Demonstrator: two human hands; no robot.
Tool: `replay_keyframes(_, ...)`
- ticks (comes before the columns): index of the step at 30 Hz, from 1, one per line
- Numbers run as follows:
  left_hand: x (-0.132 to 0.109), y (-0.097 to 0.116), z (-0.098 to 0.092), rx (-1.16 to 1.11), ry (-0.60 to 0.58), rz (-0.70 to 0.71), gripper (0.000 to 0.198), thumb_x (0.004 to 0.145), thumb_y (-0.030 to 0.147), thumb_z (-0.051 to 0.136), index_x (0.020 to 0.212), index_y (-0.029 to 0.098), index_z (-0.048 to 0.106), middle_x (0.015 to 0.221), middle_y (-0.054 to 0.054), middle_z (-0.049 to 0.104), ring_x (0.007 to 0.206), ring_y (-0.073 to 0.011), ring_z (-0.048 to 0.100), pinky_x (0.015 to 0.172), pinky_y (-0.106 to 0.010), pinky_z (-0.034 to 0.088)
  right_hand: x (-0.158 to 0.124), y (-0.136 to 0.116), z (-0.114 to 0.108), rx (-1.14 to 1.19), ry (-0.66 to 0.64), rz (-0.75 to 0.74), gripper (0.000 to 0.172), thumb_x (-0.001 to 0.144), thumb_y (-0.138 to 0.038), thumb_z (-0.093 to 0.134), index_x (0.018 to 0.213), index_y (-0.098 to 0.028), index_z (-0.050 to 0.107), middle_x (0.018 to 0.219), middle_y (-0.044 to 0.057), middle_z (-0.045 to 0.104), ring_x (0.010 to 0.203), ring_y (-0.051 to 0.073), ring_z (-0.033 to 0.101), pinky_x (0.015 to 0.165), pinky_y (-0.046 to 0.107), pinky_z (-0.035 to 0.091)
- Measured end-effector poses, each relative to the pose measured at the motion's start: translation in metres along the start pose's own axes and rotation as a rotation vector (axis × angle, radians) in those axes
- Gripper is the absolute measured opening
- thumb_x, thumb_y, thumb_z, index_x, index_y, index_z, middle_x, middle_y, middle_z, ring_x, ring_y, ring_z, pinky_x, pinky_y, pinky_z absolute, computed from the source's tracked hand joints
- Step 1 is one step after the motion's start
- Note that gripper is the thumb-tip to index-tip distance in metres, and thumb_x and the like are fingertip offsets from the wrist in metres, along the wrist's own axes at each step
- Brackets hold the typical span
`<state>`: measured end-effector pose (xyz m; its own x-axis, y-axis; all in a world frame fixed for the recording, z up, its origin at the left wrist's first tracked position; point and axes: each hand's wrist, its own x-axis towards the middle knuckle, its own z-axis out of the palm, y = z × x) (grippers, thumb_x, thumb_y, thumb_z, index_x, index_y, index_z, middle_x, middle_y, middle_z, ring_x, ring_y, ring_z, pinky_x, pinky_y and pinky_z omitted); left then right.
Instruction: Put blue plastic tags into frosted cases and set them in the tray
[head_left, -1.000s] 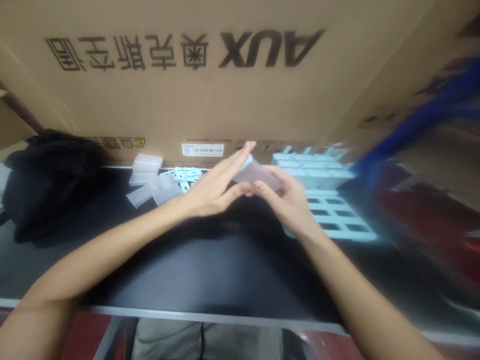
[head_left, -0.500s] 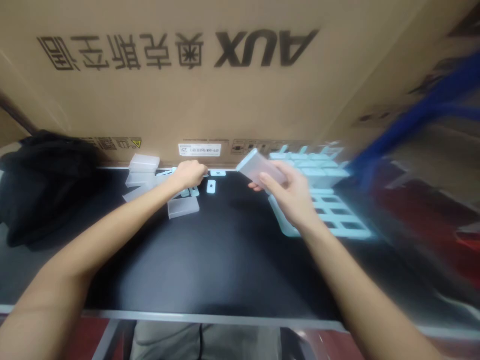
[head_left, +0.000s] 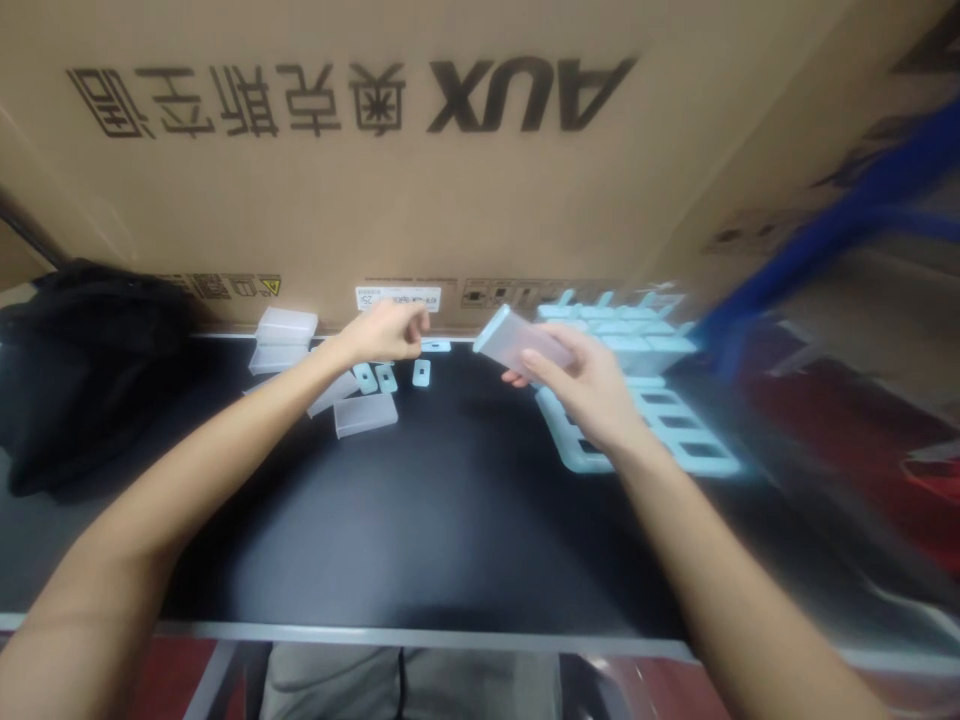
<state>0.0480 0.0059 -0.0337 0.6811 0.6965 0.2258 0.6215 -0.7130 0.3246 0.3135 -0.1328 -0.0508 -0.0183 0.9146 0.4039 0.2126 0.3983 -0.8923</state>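
My right hand [head_left: 589, 385] grips a translucent plastic case [head_left: 521, 342] with a light-blue end, tilted up above the table. My left hand [head_left: 390, 330] is closed, its fingers curled down at the table's back edge; whatever it may hold is hidden. Just beneath and beside it lie several small light-blue plates with a slot, among them one plate [head_left: 421, 373] set a little apart. Several translucent cases lie to the left, such as the nearest case [head_left: 366, 413] and a stacked pair [head_left: 285, 328], partly behind my left forearm.
A light-blue rack [head_left: 577, 460] with square openings lies at right, and a row of light-blue-topped cases [head_left: 649, 345] stands behind it. A big cardboard box [head_left: 315, 210] rises behind the black table [head_left: 420, 540]. Black cloth [head_left: 90, 380] lies at left; a blue bar [head_left: 840, 230] slants at right.
My left hand has moved slightly right and up, uncovering more of the small blue plates. My right hand still holds the translucent case, tilted slightly differently.
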Motion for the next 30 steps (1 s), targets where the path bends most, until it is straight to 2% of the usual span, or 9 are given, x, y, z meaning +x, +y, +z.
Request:
replay_keyframes(2, -0.004, 0.012, -0.015, -0.254, 0.020, 0.113, 0.030, 0.069, 0.014, 0.070, 0.099, 0.019, 0.069, 0.084, -0.004, 0.078, 0.074, -0.0172, 0.071, 0.073, -0.031, 0.055, 0.000, 0.003, -0.001, -0.019, -0.024, 0.008, 0.045, 0.087, -0.059, 0.078, 0.112, -0.022, 0.069, 0.094, 0.005, 0.077, 0.076, 0.021, 0.077, 0.077, 0.038, 0.067)
replay_keyframes(4, -0.009, 0.028, -0.029, -0.443, 0.013, 0.166, 0.026, 0.067, 0.014, 0.074, 0.092, 0.019, 0.068, 0.083, -0.005, 0.078, 0.072, -0.0169, 0.072, 0.070, -0.031, 0.057, 0.000, 0.005, 0.000, -0.038, -0.054, 0.022, 0.047, 0.086, -0.059, 0.078, 0.113, -0.022, 0.069, 0.097, 0.006, 0.078, 0.077, 0.021, 0.077, 0.077, 0.039, 0.067)
replay_keyframes(7, -0.016, 0.051, -0.042, -0.565, -0.028, 0.182, 0.022, 0.067, 0.012, 0.076, 0.085, 0.018, 0.065, 0.083, -0.006, 0.078, 0.073, -0.0176, 0.074, 0.069, -0.031, 0.059, -0.001, 0.006, 0.004, -0.042, -0.096, 0.037, 0.046, 0.086, -0.059, 0.078, 0.113, -0.023, 0.070, 0.098, 0.006, 0.078, 0.078, 0.023, 0.078, 0.079, 0.041, 0.067)
replay_keyframes(10, -0.020, 0.062, -0.043, -0.610, -0.048, 0.210, 0.021, 0.068, 0.012, 0.075, 0.084, 0.019, 0.064, 0.083, -0.006, 0.079, 0.075, -0.0183, 0.077, 0.070, -0.030, 0.061, -0.002, 0.005, 0.009, -0.019, -0.131, 0.042, 0.048, 0.086, -0.060, 0.078, 0.115, -0.022, 0.070, 0.099, 0.006, 0.079, 0.079, 0.024, 0.079, 0.081, 0.043, 0.067)
replay_keyframes(14, -0.021, 0.065, -0.042, -0.627, -0.017, 0.225, 0.020, 0.069, 0.015, 0.076, 0.084, 0.019, 0.064, 0.085, -0.005, 0.079, 0.081, -0.0188, 0.078, 0.078, -0.032, 0.062, -0.002, 0.006, 0.012, 0.016, -0.165, 0.065, 0.050, 0.086, -0.059, 0.078, 0.118, -0.021, 0.070, 0.101, 0.007, 0.079, 0.081, 0.023, 0.079, 0.081, 0.042, 0.067)
replay_keyframes(20, -0.021, 0.062, -0.048, -0.687, 0.083, 0.160, 0.026, 0.066, 0.015, 0.083, 0.080, 0.018, 0.061, 0.084, -0.006, 0.078, 0.082, -0.0201, 0.076, 0.084, -0.037, 0.059, -0.001, 0.012, 0.009, 0.085, -0.127, 0.068, 0.047, 0.085, -0.056, 0.081, 0.115, -0.021, 0.071, 0.093, 0.005, 0.079, 0.078, 0.022, 0.079, 0.082, 0.041, 0.067)
replay_keyframes(27, -0.020, 0.058, -0.037, -0.606, 0.064, 0.213, 0.018, 0.078, 0.021, 0.077, 0.086, 0.018, 0.061, 0.092, -0.008, 0.079, 0.087, -0.0198, 0.075, 0.087, -0.038, 0.058, -0.002, 0.016, 0.012, 0.136, -0.118, 0.101, 0.048, 0.085, -0.056, 0.081, 0.115, -0.021, 0.070, 0.096, 0.005, 0.079, 0.080, 0.022, 0.079, 0.083, 0.042, 0.066)
replay_keyframes(30, -0.019, 0.056, -0.036, -0.579, 0.038, 0.213, 0.016, 0.077, 0.019, 0.077, 0.085, 0.019, 0.063, 0.092, -0.007, 0.078, 0.089, -0.0201, 0.074, 0.088, -0.038, 0.056, -0.003, 0.014, 0.015, 0.121, -0.134, 0.102, 0.046, 0.086, -0.057, 0.080, 0.113, -0.021, 0.070, 0.096, 0.005, 0.079, 0.081, 0.022, 0.078, 0.085, 0.042, 0.066)
